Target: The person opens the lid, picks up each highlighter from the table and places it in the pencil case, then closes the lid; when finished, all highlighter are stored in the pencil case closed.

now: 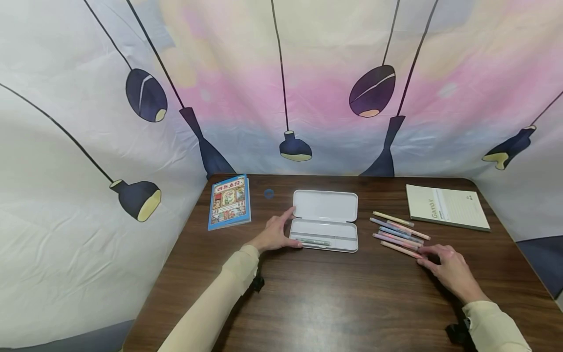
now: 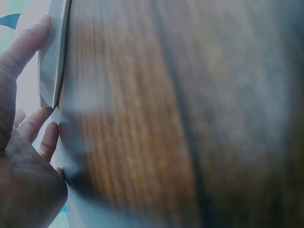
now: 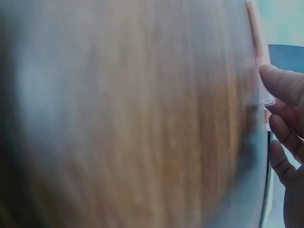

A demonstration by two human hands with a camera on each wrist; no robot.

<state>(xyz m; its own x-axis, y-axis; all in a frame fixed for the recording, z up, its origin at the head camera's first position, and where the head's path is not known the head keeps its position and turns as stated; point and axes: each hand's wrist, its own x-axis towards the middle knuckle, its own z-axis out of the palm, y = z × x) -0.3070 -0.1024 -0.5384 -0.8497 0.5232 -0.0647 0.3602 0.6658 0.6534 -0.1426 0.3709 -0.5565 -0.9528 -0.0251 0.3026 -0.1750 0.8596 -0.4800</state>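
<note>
A white pencil case lies with its lid raised back, and a pale green pen rests in its front compartment. My left hand spans the case's left end, thumb at the front corner and fingers stretched toward the hinge. In the left wrist view the thumb touches the case's side. To the right, several pastel pens lie in a loose group. My right hand pinches the end of the nearest one, a peach pen, between thumb and fingers. The right wrist view shows this pen at its edge.
A blue comic-style book lies at the back left, with a small blue ring beside it. At the back right is a pale notebook. A patterned cloth hangs behind the brown wooden table.
</note>
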